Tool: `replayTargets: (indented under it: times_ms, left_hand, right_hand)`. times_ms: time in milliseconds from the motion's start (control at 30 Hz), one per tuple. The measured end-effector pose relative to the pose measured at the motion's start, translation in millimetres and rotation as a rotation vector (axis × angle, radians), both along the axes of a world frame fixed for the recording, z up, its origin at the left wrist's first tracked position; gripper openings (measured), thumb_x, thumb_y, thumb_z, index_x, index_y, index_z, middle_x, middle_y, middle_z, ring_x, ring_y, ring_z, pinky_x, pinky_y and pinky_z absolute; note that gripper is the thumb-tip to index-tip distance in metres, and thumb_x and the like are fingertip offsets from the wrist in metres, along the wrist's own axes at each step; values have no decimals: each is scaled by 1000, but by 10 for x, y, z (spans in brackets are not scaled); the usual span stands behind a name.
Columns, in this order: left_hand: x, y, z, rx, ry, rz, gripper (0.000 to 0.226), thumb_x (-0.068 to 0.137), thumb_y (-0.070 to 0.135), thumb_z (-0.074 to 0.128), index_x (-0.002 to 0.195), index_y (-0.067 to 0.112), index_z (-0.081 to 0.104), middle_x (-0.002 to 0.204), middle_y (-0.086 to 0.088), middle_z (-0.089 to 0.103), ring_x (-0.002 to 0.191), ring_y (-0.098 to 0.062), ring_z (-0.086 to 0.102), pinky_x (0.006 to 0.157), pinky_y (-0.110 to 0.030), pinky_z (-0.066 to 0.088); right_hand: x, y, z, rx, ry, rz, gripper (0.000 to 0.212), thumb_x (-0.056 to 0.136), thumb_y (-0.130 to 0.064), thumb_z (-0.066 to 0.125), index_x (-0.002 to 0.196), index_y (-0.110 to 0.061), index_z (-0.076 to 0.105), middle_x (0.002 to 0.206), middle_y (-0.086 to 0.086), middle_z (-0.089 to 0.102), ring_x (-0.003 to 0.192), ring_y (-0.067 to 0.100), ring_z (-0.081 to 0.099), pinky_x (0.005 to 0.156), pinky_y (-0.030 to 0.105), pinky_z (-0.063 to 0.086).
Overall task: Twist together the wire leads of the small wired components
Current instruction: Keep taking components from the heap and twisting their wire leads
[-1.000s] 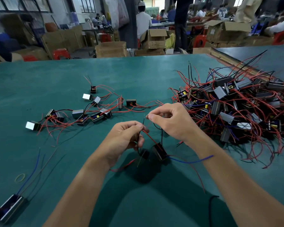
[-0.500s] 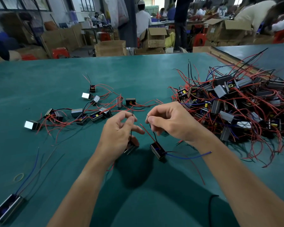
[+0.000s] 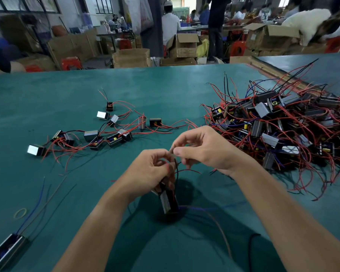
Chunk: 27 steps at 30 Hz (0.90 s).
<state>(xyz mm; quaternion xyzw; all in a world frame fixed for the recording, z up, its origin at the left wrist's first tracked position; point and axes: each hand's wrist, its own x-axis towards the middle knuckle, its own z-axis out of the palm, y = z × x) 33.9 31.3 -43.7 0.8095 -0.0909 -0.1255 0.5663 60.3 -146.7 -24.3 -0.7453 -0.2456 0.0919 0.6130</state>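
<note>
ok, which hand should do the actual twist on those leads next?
Right, probably. The right hand pinches the tips of the leads between thumb and forefinger, free to roll them. The left hand grips the component and its wires lower down, so it serves better as the anchor.

Even overhead light — blurred, bowed edges.

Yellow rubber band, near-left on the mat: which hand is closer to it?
Left. The left hand, gripping a component, is well right of the rubber band; the right hand, pinching its wire lead, is even further right.
</note>
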Motion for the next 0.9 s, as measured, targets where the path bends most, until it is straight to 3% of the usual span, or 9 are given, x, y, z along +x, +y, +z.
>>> replayTargets:
  times_ms: [67, 133, 233, 367, 467, 700, 900]
  left_hand:
    - [7, -13, 0, -12, 23, 9, 17, 94, -1, 46, 88, 12, 56, 64, -3, 68, 49, -17, 65, 42, -23, 44]
    - [15, -11, -2, -29, 38, 12, 15, 95, 2, 46, 88, 14, 53, 69, -5, 69, 52, -22, 66, 42, -23, 43]
    - [24, 6, 0, -58, 34, 8, 13, 96, 5, 47, 89, 14, 51, 68, -5, 69, 51, -24, 64, 40, -21, 40]
    - [26, 10, 0, -85, 21, 25, 9, 97, 10, 52, 88, 13, 54, 61, -4, 64, 48, -22, 59, 40, -21, 39]
    - [24, 17, 2, -127, 24, 32, 6, 96, 15, 56, 90, 13, 56, 58, -2, 62, 45, -18, 59, 39, -20, 38]
    - [22, 29, -9, -194, 45, 41, 12, 89, 20, 67, 77, 18, 64, 58, -4, 60, 45, -18, 57, 41, -18, 38]
    - [28, 10, -19, -270, -13, 103, 16, 84, 17, 71, 69, 14, 67, 50, -6, 50, 37, -14, 48, 39, -15, 34]
  right_hand:
    - [30, -11, -21, -87, -87, -124, 20, 85, -5, 71, 71, -19, 71, 55, -1, 61, 50, 17, 47, 50, 25, 44]
    - [54, -19, -31, -201, -177, -191, 15, 82, -12, 74, 70, -22, 72, 69, 9, 66, 57, 23, 50, 59, 27, 41]
    - [54, 11, -30, -348, -309, -229, 15, 80, -13, 76, 73, -26, 73, 79, -4, 70, 73, 12, 64, 64, 13, 41]
    - [25, 24, -11, -199, -172, -149, 13, 83, -2, 72, 77, -12, 74, 66, 5, 68, 57, 10, 56, 54, 22, 48]
    - [11, 3, 9, -91, -98, -118, 20, 84, 1, 71, 75, -16, 74, 65, 4, 68, 55, 4, 60, 51, 18, 49]
    - [15, -2, 1, 113, 42, -82, 16, 85, 11, 66, 80, -4, 70, 68, 7, 72, 59, 13, 67, 57, 19, 54]
    - [25, -23, 13, 150, 78, -109, 14, 83, 10, 68, 78, -3, 69, 68, 6, 66, 61, 17, 67, 59, 22, 56]
